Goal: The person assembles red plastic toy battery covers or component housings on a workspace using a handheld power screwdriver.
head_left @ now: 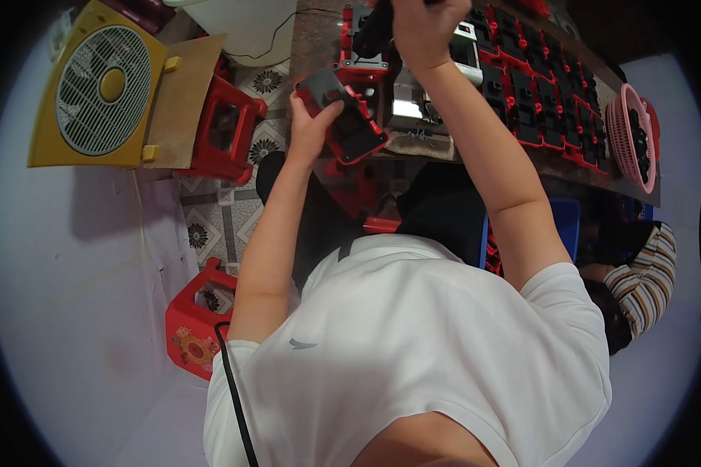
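The left grip squeezes a red-and-black case at the near edge of the counter. It looks light, hard and maybe slippery; its long sides seem best to hold. The right grip clutches a black tool over the counter.

A yellow fan is stood on cardboard, carried by a red stool. Beyond the left edge of the table, a white tub and floor tiles are seen; past its near right corner, a striped sleeve is glimpsed.
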Available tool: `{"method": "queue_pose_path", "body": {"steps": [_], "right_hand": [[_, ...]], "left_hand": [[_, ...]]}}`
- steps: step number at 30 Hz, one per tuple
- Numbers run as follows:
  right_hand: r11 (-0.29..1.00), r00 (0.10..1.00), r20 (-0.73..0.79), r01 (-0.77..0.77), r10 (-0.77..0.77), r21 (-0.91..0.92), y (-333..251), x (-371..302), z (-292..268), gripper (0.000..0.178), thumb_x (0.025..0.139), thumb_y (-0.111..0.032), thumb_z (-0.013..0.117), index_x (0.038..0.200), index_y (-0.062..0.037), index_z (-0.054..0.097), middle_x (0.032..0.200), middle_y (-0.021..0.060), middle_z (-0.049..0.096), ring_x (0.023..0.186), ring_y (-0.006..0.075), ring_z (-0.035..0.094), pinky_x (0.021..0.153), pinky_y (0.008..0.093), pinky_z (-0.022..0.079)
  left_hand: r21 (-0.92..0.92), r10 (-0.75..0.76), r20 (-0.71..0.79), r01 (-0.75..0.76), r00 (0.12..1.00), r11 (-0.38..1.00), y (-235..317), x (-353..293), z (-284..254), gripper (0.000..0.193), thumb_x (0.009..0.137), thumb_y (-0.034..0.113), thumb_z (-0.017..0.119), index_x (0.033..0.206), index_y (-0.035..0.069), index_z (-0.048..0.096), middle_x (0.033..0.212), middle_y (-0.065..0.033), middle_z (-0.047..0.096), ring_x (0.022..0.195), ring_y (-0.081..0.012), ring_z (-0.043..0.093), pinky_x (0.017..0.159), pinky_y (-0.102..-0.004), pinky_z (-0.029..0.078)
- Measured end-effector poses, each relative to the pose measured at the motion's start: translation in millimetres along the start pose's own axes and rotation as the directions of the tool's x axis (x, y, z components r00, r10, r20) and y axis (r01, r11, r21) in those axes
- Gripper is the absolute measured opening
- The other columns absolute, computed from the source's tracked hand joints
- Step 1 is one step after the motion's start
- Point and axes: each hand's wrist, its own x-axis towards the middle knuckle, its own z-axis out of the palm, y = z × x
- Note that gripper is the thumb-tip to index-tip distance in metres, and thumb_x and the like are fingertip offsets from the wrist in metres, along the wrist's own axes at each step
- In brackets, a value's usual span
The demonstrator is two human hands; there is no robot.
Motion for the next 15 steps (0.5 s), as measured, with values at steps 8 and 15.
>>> {"method": "queue_pose_path", "body": {"steps": [8, 15], "right_hand": [[0.998, 0.998, -0.021, -0.057, 0.058, 0.036, 36, -8, 29, 0.027, 0.087, -0.019, 0.07, 0.092, -0.0056, 0.047, 0.069, 0.0, 0.056, 0.057, 0.0062, 0.053, 0.05, 0.022, 0.043], [0.999, 0.999, 0.037, -0.038, 0.039, -0.034, 37, -8, 32, 0.028, 0.088, -0.022, 0.069, 0.092, -0.0057, 0.047, 0.068, 0.0005, 0.056, 0.055, 0.007, 0.053, 0.05, 0.0226, 0.043]], "left_hand": [[0.029, -0.031, -0.015, 0.031, 0.999, 0.999, -10, 8, -8, 0.069, 0.075, 0.01, 0.075, 0.129, 0.004, 0.032, 0.118, -0.0105, 0.054, 0.109, -0.0188, 0.054, 0.095, -0.0326, 0.043], [-0.003, -0.039, -0.008, 0.039, 0.999, 0.999, -13, 9, -8, 0.067, 0.076, 0.009, 0.075, 0.128, 0.002, 0.032, 0.115, -0.0107, 0.056, 0.107, -0.0185, 0.056, 0.094, -0.0322, 0.044]]}}
